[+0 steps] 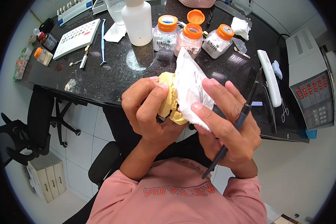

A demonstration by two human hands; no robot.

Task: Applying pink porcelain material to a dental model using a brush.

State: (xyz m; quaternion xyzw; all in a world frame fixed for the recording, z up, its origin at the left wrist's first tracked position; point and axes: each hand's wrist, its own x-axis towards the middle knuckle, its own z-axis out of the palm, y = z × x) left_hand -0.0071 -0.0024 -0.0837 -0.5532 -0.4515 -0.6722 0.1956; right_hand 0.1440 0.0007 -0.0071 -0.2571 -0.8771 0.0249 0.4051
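Observation:
My left hand is closed around a yellow plaster dental model, thumb underneath and fingers over its outer side. My right hand holds a folded white tissue pinched between thumb and fingers, with the tissue's edge against the model's right side. Also in the right hand is a slim tool with a dark handle, probably a brush, lying slantwise between the fingers; its thin tip points up and away. The tissue hides part of the model. Both hands are in front of the black bench's near edge.
Along the black benchtop stand a white squeeze bottle and several orange-lidded jars, one opened. Left lie a white palette and a blue tool. At right are scissors-like forceps and a furnace with red digits.

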